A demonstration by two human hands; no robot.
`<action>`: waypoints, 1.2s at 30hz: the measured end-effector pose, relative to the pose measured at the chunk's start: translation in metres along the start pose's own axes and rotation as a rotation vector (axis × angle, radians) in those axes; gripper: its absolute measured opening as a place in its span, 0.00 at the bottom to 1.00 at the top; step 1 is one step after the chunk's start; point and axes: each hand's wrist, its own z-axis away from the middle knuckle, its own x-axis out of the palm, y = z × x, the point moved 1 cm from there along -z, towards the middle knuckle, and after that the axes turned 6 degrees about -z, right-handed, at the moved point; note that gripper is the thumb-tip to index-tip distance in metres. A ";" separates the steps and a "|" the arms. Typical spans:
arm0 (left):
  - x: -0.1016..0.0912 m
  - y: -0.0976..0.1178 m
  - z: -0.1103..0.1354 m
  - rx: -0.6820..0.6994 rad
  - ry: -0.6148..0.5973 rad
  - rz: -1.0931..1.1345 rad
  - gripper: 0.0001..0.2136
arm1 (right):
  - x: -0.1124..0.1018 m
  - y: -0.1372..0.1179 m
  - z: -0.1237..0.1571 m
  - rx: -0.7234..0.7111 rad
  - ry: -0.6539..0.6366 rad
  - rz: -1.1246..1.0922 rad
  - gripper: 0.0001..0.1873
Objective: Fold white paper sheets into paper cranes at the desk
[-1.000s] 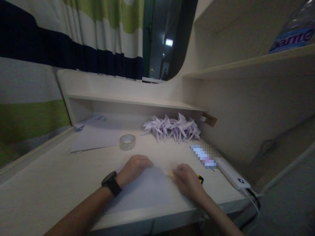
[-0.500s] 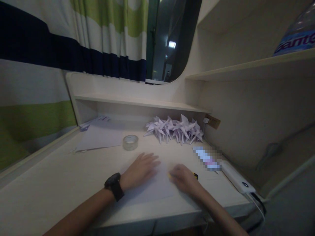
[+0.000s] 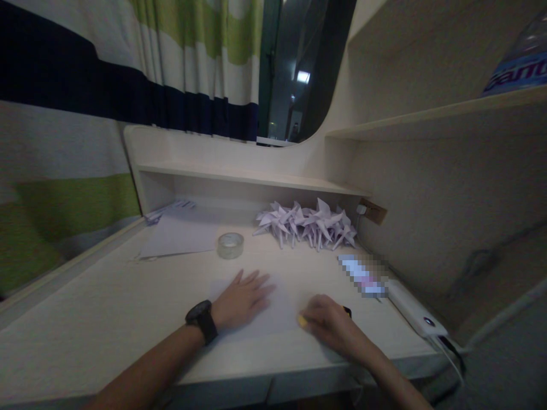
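My left hand (image 3: 243, 299), with a black watch (image 3: 201, 320) on the wrist, lies flat with fingers spread on a sheet of white paper (image 3: 273, 313). At the paper's right side, my right hand (image 3: 329, 322) is closed around a slim yellow-and-black tool that looks like a utility knife (image 3: 302, 320). Its yellow front end shows by the fingertips and a black end sticks out behind the hand; the rest is covered. A roll of clear tape (image 3: 231, 246) stands beyond my left hand.
Folded paper pinwheels (image 3: 305, 223) are heaped at the back. More paper sheets (image 3: 179, 233) lie at the back left. To the right are a blurred-out phone (image 3: 361, 274) and a white power strip (image 3: 416, 310) with cables. A bottle (image 3: 519, 68) is on the upper shelf.
My right hand has moved nearer to me and slightly right along the paper's side, still closed on the utility knife. My left hand stays flat on the sheet. The view has shifted a little.
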 end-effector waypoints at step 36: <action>-0.011 0.027 0.006 -0.015 -0.031 -0.030 0.27 | 0.017 -0.012 0.017 0.054 0.119 -0.076 0.09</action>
